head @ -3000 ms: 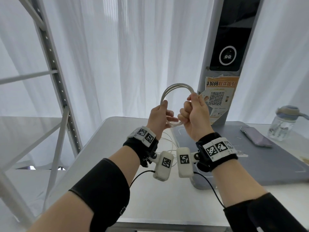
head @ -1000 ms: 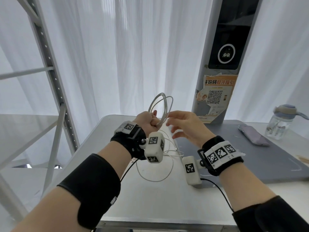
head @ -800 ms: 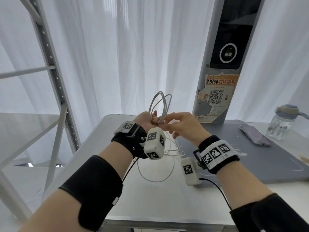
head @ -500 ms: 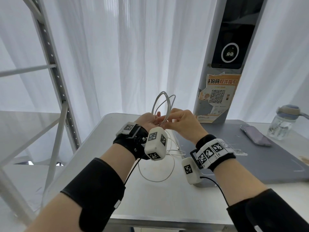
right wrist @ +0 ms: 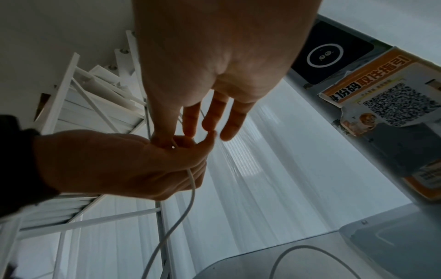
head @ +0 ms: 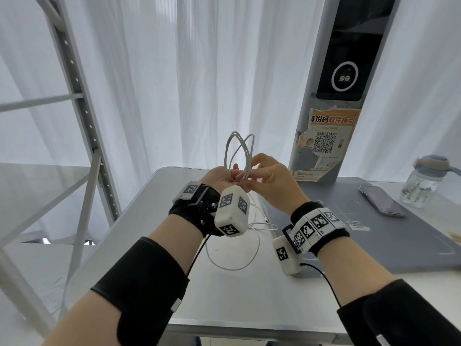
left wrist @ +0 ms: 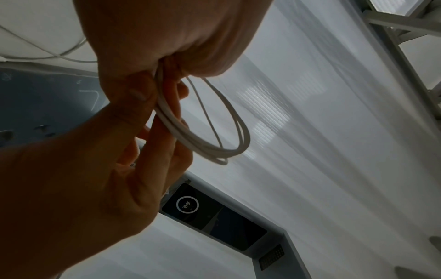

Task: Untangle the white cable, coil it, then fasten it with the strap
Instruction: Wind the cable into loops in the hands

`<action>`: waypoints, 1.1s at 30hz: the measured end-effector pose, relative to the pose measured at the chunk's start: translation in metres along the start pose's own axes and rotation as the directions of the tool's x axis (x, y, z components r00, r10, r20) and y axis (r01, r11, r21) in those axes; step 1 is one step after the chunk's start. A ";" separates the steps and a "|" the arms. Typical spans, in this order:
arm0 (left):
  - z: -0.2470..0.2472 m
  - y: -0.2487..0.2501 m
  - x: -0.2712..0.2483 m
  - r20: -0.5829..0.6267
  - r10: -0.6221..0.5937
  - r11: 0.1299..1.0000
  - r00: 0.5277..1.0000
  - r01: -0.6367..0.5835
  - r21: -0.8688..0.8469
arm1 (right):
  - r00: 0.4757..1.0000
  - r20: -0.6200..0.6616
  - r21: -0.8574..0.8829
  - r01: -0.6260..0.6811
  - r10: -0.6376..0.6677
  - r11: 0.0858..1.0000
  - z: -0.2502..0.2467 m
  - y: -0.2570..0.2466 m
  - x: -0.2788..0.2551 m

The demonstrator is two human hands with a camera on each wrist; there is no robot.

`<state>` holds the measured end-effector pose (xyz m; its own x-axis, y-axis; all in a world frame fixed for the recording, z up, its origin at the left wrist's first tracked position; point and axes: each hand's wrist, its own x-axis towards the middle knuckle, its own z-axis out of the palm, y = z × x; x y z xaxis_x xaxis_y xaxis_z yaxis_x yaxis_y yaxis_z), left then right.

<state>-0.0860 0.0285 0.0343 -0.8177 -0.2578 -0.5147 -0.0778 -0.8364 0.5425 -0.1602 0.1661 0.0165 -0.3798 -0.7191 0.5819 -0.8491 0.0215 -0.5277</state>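
The white cable's coil (head: 235, 133) stands upright in several loops above the table's far side. My left hand (head: 219, 176) is palm up under it and grips the loops at their base. From the right, my right hand (head: 272, 181) pinches the strands with thumb and fingers. The left wrist view shows the coil (left wrist: 190, 143) coming out of the left hand (left wrist: 167, 34), with the right hand (left wrist: 83, 169) pinched on it. In the right wrist view a loose length of cable (right wrist: 193, 190) hangs from the left hand (right wrist: 114, 162). Its slack (head: 232, 269) loops on the table. I cannot pick out the strap.
The white table (head: 237, 308) carries a grey mat (head: 374, 250) on its right half, with a phone (head: 381, 203) and a water bottle (head: 421, 186) beyond. A grey pillar with a poster (head: 326, 143) stands behind. A metal shelf frame (head: 82, 121) rises at the left.
Three seconds ago both hands held the coil higher. The right hand then let go and opened; it has since come back and pinched the coil. The left hand turned palm up.
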 end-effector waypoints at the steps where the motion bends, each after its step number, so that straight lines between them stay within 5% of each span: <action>1: 0.001 0.000 0.001 0.004 -0.004 1.000 1.000 0.004 -0.002 | 1.000 -0.007 0.004 0.002 -0.002 1.000 0.000 0.001 0.000; 8: 0.003 -0.007 0.000 0.109 -0.023 0.999 0.994 0.028 -0.045 | 0.999 -0.022 -0.017 0.039 -0.039 0.999 0.002 0.003 -0.004; 19: 0.000 -0.020 0.012 0.143 -0.020 0.982 0.990 -0.007 0.188 | 0.966 -0.076 0.132 -0.236 0.247 0.963 -0.013 0.010 0.001; 23: 0.005 -0.016 0.008 0.085 -0.043 0.962 0.995 0.019 0.271 | 0.945 -0.147 0.152 -0.270 0.292 0.951 -0.019 0.014 0.004; 28: 0.006 -0.009 -0.005 -0.003 0.073 0.969 0.997 -0.071 0.238 | 0.889 -0.236 0.234 -0.339 0.392 0.911 -0.026 0.020 0.007; 30: 0.008 -0.007 -0.015 -0.063 0.191 0.918 0.980 -0.155 0.365 | 0.871 -0.247 0.252 -0.365 0.424 0.896 -0.029 0.023 0.007; 33: 0.013 -0.006 -0.018 -0.001 0.527 0.614 0.850 -0.380 0.692 | 0.857 -0.232 0.271 -0.397 0.460 0.877 -0.029 0.024 0.007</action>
<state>-0.0779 0.0443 0.0493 -0.7356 -0.6600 -0.1524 -0.1318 -0.0813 0.9879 -0.1940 0.1814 0.0258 -0.8015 -0.4452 0.3992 -0.4938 0.1161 -0.8618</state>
